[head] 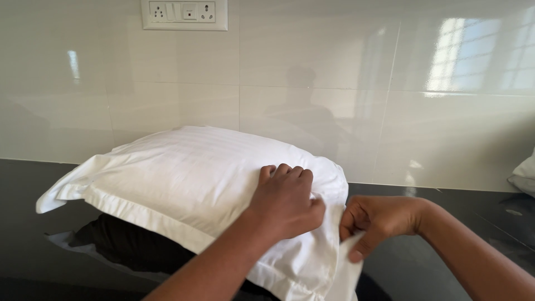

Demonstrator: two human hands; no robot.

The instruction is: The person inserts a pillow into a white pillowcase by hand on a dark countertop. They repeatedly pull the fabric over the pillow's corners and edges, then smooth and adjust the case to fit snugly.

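One white pillow (189,173) in a striped case sat on the dark glossy counter (22,223), propped against the tiled wall (312,67). Left hand (287,198) pressed on its right end, fingers curled into the fabric. Just beside it, right hand (379,220) was closed, pinching the case's loose flap (340,273).
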